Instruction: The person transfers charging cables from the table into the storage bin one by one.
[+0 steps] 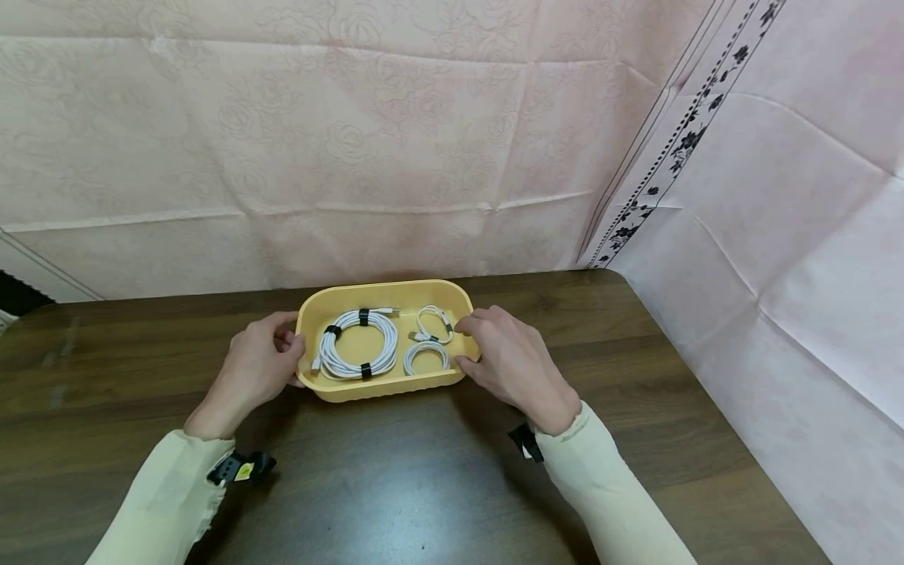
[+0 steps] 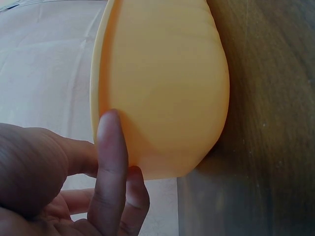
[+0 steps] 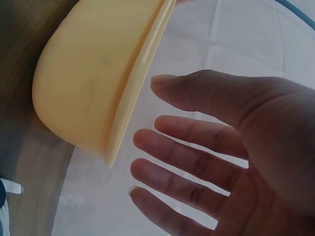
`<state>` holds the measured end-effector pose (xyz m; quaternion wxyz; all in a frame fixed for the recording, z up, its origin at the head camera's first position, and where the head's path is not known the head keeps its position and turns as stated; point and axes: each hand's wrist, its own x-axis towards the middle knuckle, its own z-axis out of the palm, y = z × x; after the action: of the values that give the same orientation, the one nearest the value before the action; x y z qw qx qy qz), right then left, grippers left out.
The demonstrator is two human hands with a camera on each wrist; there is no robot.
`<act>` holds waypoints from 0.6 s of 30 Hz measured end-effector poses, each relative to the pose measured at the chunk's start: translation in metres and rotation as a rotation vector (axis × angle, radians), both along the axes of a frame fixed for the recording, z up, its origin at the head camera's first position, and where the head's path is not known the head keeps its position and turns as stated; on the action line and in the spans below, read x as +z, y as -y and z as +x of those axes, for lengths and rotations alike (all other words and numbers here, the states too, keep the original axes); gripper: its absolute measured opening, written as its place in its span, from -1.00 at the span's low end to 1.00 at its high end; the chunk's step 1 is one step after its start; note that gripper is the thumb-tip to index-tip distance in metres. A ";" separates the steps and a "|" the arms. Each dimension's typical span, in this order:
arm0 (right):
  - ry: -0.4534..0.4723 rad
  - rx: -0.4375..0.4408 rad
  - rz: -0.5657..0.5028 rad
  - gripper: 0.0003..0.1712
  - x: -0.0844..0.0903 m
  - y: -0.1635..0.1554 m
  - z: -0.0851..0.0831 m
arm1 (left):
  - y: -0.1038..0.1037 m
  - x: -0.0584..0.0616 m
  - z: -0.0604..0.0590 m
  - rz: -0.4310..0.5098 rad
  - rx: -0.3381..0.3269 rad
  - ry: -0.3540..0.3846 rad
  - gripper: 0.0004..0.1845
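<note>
A yellow plastic bin (image 1: 377, 388) with rounded corners stands on the brown table. In it lie a large coiled white cable (image 1: 391, 345) with black ties, a smaller white coil (image 1: 427, 345), and a short looped cable (image 1: 437, 311) with a plug. My left hand (image 1: 257, 361) grips the bin's left end by the rim; in the left wrist view its fingers (image 2: 112, 147) lie against the outer wall just below the rim. At the right end, my right hand (image 1: 512, 361) hovers by the rim, its fingers (image 3: 182, 152) spread and apart from the bin in the right wrist view.
The wood-grain table (image 1: 395, 486) extends in front of the bin and to both sides. A pale floral cloth (image 1: 318, 157) hangs close behind the bin, and another cloth sheet (image 1: 798, 235) covers the right side. Both wrists carry black straps.
</note>
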<state>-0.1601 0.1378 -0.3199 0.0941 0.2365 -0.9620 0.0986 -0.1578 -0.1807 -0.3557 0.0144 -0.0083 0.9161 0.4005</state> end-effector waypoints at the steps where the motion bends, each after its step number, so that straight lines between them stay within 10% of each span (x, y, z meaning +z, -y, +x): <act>1: 0.000 -0.001 0.002 -0.65 0.000 -0.001 0.000 | 0.000 0.000 0.000 0.001 0.000 0.000 -0.48; 18: -0.027 0.001 0.005 -0.75 -0.007 -0.014 0.001 | 0.000 -0.001 0.000 0.002 -0.002 0.009 -0.47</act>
<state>-0.1587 0.1520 -0.3266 0.1066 0.2385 -0.9608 0.0932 -0.1583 -0.1810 -0.3562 0.0188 -0.0089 0.9156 0.4014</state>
